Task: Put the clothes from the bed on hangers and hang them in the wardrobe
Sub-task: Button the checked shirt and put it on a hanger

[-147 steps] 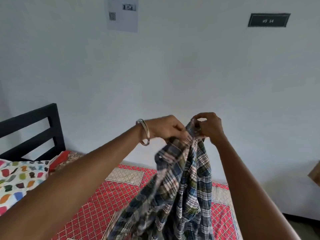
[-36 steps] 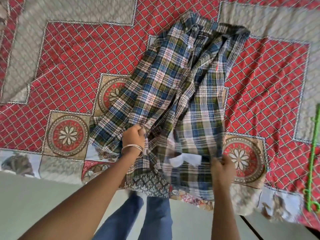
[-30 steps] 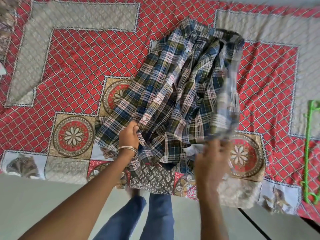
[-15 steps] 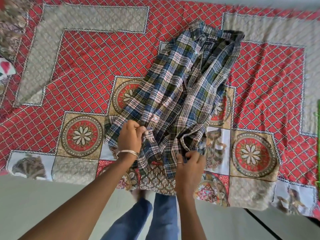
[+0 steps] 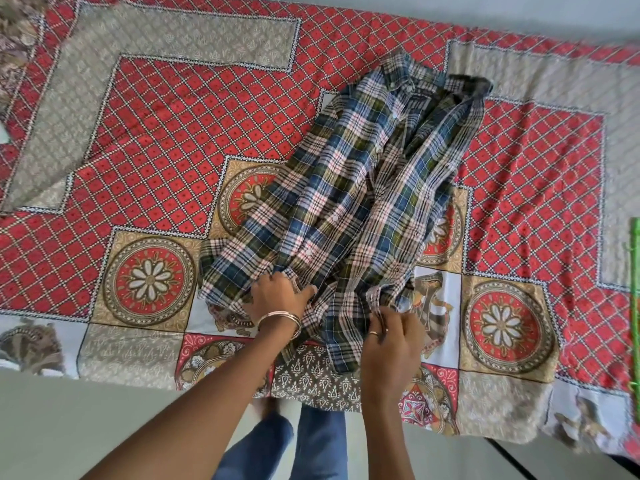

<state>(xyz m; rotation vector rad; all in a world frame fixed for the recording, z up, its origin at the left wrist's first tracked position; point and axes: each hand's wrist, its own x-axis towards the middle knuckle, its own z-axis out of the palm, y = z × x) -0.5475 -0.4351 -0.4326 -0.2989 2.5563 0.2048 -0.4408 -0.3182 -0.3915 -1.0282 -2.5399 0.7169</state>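
Your plaid shirt (image 5: 349, 188) lies spread on the bed (image 5: 173, 133), its long axis running from the hem near you up and away to the collar at the far right. Your left hand (image 5: 277, 299) grips bunched fabric at the hem's left side; your right hand (image 5: 391, 337) pinches the hem's right part, fingers curled into the cloth. Both hands sit at the near end, so the collar, where a hanger must enter, is the far end. A green hanger (image 5: 635, 306) shows at the right edge of the bed, well apart from the shirt and nearer your right hand. No brand, label or writing is readable on anything here.
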